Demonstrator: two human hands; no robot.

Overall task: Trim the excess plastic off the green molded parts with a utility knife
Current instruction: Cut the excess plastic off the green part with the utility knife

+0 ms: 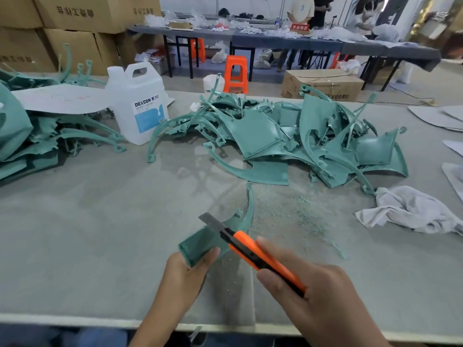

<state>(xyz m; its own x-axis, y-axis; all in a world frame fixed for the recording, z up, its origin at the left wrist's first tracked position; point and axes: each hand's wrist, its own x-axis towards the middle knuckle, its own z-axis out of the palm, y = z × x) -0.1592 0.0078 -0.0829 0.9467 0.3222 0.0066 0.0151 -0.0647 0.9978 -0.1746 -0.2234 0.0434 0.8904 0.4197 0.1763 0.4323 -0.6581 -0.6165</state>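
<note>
Fingers (271, 251) grip utility knife (246, 247), blade (209, 220) up-left; left hand (185, 279) holds green part (200, 242).

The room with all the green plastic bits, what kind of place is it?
Probably a factory workshop: a heap of green molded parts lies on a long worktable, cardboard boxes are stacked behind, and the right hand holds an orange utility knife over a part that the left hand grips.
</note>
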